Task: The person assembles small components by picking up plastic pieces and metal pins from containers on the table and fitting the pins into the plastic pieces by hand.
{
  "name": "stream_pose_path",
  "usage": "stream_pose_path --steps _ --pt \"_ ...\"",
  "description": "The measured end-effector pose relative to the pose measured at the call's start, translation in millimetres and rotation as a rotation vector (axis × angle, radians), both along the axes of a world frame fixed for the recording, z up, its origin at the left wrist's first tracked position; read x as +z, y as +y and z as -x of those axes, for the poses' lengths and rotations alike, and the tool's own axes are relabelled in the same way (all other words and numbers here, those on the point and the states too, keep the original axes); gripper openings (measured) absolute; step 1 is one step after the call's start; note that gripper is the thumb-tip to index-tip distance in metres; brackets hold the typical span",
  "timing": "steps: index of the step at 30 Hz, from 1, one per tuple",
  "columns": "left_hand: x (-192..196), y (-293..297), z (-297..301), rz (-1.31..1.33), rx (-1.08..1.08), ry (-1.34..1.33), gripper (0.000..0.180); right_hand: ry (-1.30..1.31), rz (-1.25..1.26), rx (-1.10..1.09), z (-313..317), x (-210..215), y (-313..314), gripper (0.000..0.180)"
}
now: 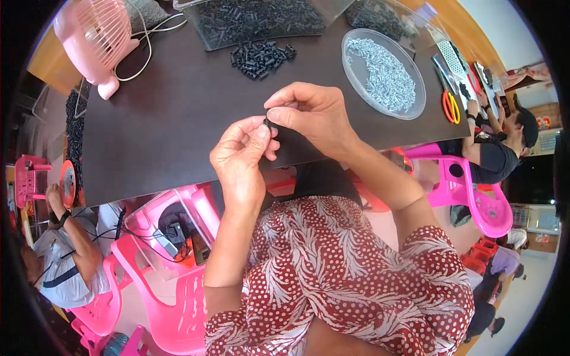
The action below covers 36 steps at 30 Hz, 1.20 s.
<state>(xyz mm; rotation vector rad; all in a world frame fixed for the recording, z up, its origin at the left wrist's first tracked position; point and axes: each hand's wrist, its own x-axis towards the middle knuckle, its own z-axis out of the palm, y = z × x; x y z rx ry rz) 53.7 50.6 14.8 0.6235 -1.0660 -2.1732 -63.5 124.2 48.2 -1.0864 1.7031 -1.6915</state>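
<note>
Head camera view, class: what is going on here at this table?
A person in a red patterned top sits at a dark table. Both hands meet over its near edge: the left hand and the right hand pinch one small black part between their fingers. Farther back lie a loose pile of similar black parts, a clear round dish of small silvery pieces and a pink fan. Other people sit at either side.

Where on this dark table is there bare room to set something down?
Bare: the wide stretch of dark table between the pink fan, the pile of black parts and the left hand. Crowded: the far edge, with the clear tray, round dish and scissors right of the right hand.
</note>
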Motion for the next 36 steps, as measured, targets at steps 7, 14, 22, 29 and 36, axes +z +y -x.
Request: stream_pose_path --steps 7,14,22,29,36 --pt "-1.5 6.6 -1.6 0.171 0.092 -0.048 0.012 0.078 -0.107 -0.025 -3.6 -2.8 2.9 0.012" --pt "-3.9 5.5 -5.1 0.182 0.082 -0.058 0.012 0.092 -0.209 0.039 6.4 3.3 2.7 0.012" --pt "3.5 -0.3 -7.2 -0.008 -0.023 -0.008 0.012 0.093 -0.197 0.070 7.6 1.6 4.5 0.011" --pt "2.5 -6.7 -7.5 -0.100 -0.100 0.028 0.013 0.090 -0.218 0.063 5.0 4.0 4.6 0.011" --pt "6.7 -5.3 -6.6 -0.132 -0.082 0.007 0.013 0.147 -0.183 0.056 0.2 1.0 7.6 0.011"
